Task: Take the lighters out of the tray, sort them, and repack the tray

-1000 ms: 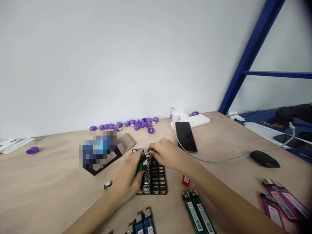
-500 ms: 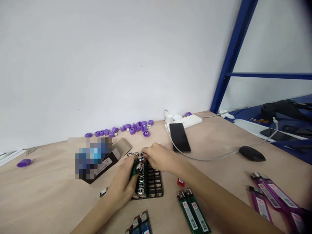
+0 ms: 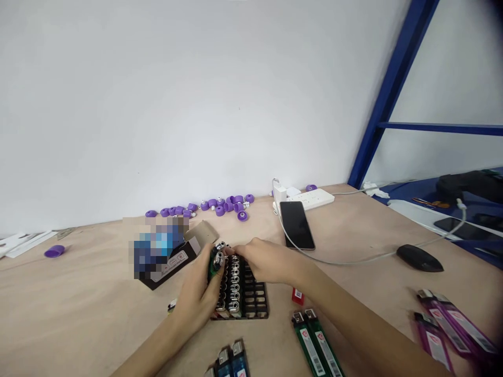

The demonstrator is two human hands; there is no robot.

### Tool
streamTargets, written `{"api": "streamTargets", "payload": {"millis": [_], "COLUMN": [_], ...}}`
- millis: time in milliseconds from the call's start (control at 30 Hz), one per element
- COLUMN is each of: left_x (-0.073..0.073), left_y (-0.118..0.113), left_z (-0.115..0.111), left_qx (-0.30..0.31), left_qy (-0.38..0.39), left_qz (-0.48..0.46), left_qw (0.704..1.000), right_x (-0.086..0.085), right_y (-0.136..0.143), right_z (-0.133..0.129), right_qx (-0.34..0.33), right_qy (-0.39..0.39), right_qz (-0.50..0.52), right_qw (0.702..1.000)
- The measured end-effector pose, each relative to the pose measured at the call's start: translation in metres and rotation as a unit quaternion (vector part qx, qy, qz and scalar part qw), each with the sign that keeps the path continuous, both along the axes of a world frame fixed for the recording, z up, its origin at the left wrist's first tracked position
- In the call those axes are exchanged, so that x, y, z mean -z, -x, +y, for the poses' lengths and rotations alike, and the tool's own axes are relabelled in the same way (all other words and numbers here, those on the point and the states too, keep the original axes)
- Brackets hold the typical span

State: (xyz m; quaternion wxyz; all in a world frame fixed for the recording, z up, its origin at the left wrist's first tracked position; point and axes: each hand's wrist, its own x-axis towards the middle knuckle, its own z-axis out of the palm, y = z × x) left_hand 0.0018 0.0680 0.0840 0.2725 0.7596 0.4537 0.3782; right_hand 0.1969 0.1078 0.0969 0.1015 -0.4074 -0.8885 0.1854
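Note:
A black slotted tray point(image 3: 261, 314) stands on the table, with rows of lighters point(image 3: 234, 288) upright in its left part and bare slots at its right. My left hand point(image 3: 200, 288) is closed on green lighters point(image 3: 216, 263) above the tray's left side, their metal tops facing up. My right hand point(image 3: 267, 259) reaches over the tray's back part, fingers bent and pressed together at the far end of a lighter row. What its fingertips grip, if anything, is hidden.
Two green lighters point(image 3: 316, 343) lie near the front, blue ones point(image 3: 231, 361) left of them, purple ones point(image 3: 451, 330) at right. Behind are an open box point(image 3: 173, 264), purple caps point(image 3: 220, 210), a phone point(image 3: 297, 225), a power strip point(image 3: 314, 199) and a mouse point(image 3: 419, 258).
The whole view has shifted slightly. My left hand has drawn its green lighters a little left, off the row, showing more lighter tops. My right hand stays at the tray's back.

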Motion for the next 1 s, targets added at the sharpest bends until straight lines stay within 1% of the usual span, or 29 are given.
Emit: {"api": "streamTargets", "payload": {"millis": [133, 233, 300, 367, 433, 467, 500, 533, 567, 600, 633, 667, 700, 733, 800, 867, 933, 1000], "left_x": [-0.009, -0.014, -0.018, -0.021, -0.025, -0.026, -0.027, -0.028, -0.027, -0.026, -0.024, -0.020, -0.016, -0.012, -0.005, -0.001, -0.002, -0.004], "left_y": [-0.002, -0.003, -0.002, -0.003, -0.004, -0.005, -0.005, -0.005, -0.004, -0.002, 0.000, 0.004, 0.007, 0.010, 0.015, 0.017, 0.016, 0.015], "left_z": [0.000, 0.001, -0.001, -0.005, -0.010, -0.011, -0.012, -0.012, -0.011, -0.010, -0.008, -0.005, -0.003, -0.001, 0.001, 0.001, 0.000, -0.001], "left_qx": [-0.042, -0.047, -0.021, 0.028, 0.082, 0.104, 0.120, 0.124, 0.111, 0.086, 0.057, 0.035, 0.024, 0.026, 0.069, 0.102, 0.113, 0.109], "left_qy": [0.061, 0.097, 0.146, 0.223, 0.295, 0.322, 0.335, 0.328, 0.297, 0.245, 0.176, 0.102, 0.036, -0.018, -0.082, -0.108, -0.111, -0.111], "left_qz": [-0.132, -0.186, -0.228, -0.276, -0.292, -0.282, -0.264, -0.238, -0.205, -0.163, -0.115, -0.061, -0.003, 0.053, 0.146, 0.205, 0.230, 0.236], "left_qw": [0.989, 0.977, 0.962, 0.935, 0.906, 0.898, 0.897, 0.906, 0.926, 0.952, 0.976, 0.992, 0.999, 0.998, 0.984, 0.968, 0.960, 0.959], "right_x": [-0.011, -0.025, -0.032, -0.036, -0.037, -0.036, -0.036, -0.035, -0.034, -0.033, -0.031, -0.029, -0.025, -0.020, -0.008, 0.005, 0.015, 0.020], "right_y": [-0.001, 0.000, 0.004, 0.008, 0.013, 0.015, 0.016, 0.016, 0.015, 0.013, 0.010, 0.007, 0.004, 0.001, -0.003, -0.004, -0.001, 0.002], "right_z": [-0.002, -0.005, -0.009, -0.015, -0.019, -0.020, -0.020, -0.019, -0.016, -0.012, -0.007, -0.001, 0.005, 0.011, 0.021, 0.027, 0.028, 0.026], "right_qx": [0.019, 0.036, 0.044, 0.049, 0.039, 0.029, 0.023, 0.027, 0.043, 0.070, 0.103, 0.136, 0.164, 0.184, 0.205, 0.204, 0.187, 0.162], "right_qy": [0.000, -0.022, -0.035, -0.025, 0.028, 0.059, 0.078, 0.083, 0.073, 0.053, 0.031, 0.015, 0.005, -0.002, -0.007, -0.004, 0.000, -0.003], "right_qz": [0.048, 0.111, 0.170, 0.245, 0.312, 0.335, 0.353, 0.374, 0.396, 0.415, 0.428, 0.434, 0.431, 0.420, 0.387, 0.348, 0.311, 0.279], "right_qw": [0.999, 0.993, 0.984, 0.968, 0.949, 0.940, 0.932, 0.924, 0.915, 0.906, 0.897, 0.890, 0.888, 0.889, 0.899, 0.915, 0.932, 0.947]}}
